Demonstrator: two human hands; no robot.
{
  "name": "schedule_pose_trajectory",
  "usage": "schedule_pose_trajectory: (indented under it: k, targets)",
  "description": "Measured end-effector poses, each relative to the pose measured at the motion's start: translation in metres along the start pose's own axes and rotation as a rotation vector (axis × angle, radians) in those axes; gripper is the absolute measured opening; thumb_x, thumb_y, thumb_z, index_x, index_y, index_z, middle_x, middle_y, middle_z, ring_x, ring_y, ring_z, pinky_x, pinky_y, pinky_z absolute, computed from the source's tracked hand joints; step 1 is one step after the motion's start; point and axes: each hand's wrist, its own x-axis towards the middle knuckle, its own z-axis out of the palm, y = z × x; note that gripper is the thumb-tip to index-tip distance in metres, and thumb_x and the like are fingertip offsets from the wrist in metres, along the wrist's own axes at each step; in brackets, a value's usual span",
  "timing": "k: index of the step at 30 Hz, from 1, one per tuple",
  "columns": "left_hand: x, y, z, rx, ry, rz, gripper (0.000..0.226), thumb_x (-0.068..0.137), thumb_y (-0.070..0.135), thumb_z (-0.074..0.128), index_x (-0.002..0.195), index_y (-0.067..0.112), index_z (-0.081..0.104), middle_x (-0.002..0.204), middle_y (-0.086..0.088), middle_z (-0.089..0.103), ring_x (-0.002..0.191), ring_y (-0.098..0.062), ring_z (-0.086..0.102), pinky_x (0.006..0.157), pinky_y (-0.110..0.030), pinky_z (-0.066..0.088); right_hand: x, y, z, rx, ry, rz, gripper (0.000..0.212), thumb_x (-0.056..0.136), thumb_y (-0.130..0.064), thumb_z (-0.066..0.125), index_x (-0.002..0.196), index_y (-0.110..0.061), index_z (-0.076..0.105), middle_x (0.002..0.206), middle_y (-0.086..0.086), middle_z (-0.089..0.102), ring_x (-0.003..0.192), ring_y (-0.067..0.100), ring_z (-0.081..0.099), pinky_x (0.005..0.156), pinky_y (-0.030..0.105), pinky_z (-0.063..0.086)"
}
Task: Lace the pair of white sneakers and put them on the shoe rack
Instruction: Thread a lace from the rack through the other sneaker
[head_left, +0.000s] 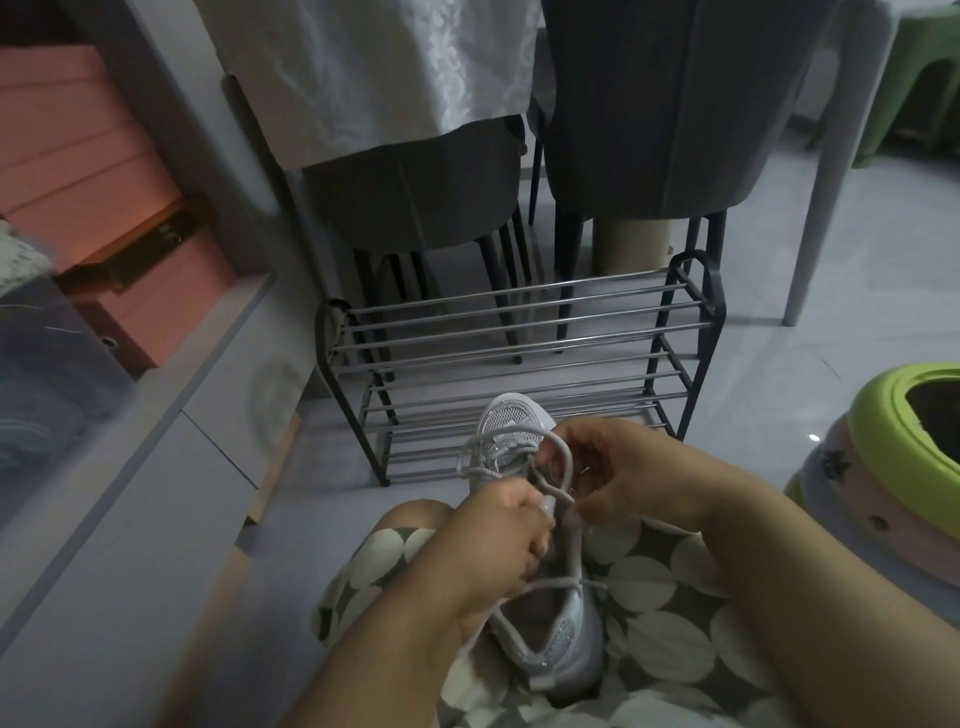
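My lap, covered in a dotted skirt (654, 587), carries 1 white sneaker (558, 623), heel toward me and toe toward the shoe rack (519, 358) standing on the floor just beyond. My left hand (498, 540) has its fingers curled round the lace (563, 462) at the sneaker's left side. My right hand (618, 478) pinches a loop of the same lace above the tongue. I see only 1 sneaker

No readable text, label, brand, number or sign anywhere I look. White mesh sneaker (524, 525) in my lap: no legible marking. Pink storage boxes (93, 171): blank faces.
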Motion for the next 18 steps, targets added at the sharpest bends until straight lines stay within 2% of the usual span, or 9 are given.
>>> schedule_pose_trajectory:
  k: [4,8,9,11,14,16,18]
  targets:
    - [-0.021,0.014,-0.028,-0.15,-0.123,0.02,0.026,0.097,-0.002,0.041,0.073,0.007,0.047,0.055,-0.003,0.044,0.031,-0.002,0.025,0.032,-0.009,0.016,0.001,-0.002,0.003,0.006,0.01,0.027,0.041,0.069,0.008,0.073,0.1,-0.016,0.062,0.084,-0.006,0.063,0.07,0.0,0.059,0.067,0.016,0.049]
    - [-0.048,0.028,-0.067,-0.279,-0.135,0.084,0.021,0.084,0.012,0.055,0.064,0.007,0.053,0.05,-0.003,0.044,0.03,-0.002,0.025,0.033,-0.009,0.015,0.002,-0.001,0.004,0.025,0.007,0.038,0.038,0.07,0.01,0.07,0.097,-0.016,0.063,0.081,-0.006,0.062,0.068,-0.002,0.058,0.065,0.014,0.049]
    - [-0.052,0.029,-0.074,-0.217,-0.082,0.085,0.021,0.082,0.014,0.056,0.062,0.008,0.054,0.049,-0.003,0.044,0.03,-0.003,0.026,0.033,-0.011,0.016,0.003,0.0,0.005,0.016,0.006,0.037,0.037,0.07,0.009,0.07,0.096,-0.016,0.063,0.081,-0.006,0.062,0.067,-0.002,0.058,0.065,0.014,0.048]
    - [-0.051,0.025,-0.077,0.111,0.069,0.058,0.023,0.082,0.019,0.058,0.06,0.014,0.057,0.051,-0.003,0.05,0.036,-0.008,0.034,0.037,-0.017,0.026,0.004,0.0,0.006,0.028,-0.004,0.038,0.035,0.07,0.009,0.069,0.094,-0.017,0.063,0.083,-0.003,0.062,0.07,0.001,0.058,0.067,0.016,0.05]
    - [-0.037,0.013,-0.061,0.63,0.27,0.068,0.018,0.083,0.029,0.054,0.068,0.021,0.059,0.065,0.008,0.059,0.055,-0.008,0.048,0.056,-0.025,0.038,0.006,0.002,0.008,0.094,-0.021,0.036,0.032,0.067,0.005,0.069,0.091,-0.015,0.063,0.087,0.004,0.06,0.075,0.011,0.057,0.073,0.026,0.05]
    - [-0.027,0.006,-0.046,0.767,0.373,0.202,0.014,0.088,0.035,0.053,0.077,0.03,0.058,0.081,0.013,0.055,0.072,-0.003,0.05,0.065,-0.026,0.043,0.006,0.004,0.008,0.096,-0.014,0.019,0.031,0.061,-0.003,0.07,0.089,-0.012,0.063,0.089,0.009,0.061,0.081,0.02,0.058,0.084,0.039,0.051]
    - [-0.02,0.003,-0.032,0.784,0.364,0.33,0.01,0.088,0.043,0.055,0.083,0.036,0.059,0.091,0.018,0.048,0.09,0.0,0.046,0.08,-0.025,0.044,0.006,0.007,0.009,0.083,-0.006,-0.001,0.033,0.059,-0.005,0.071,0.091,-0.007,0.062,0.094,0.016,0.062,0.09,0.032,0.059,0.091,0.05,0.049]
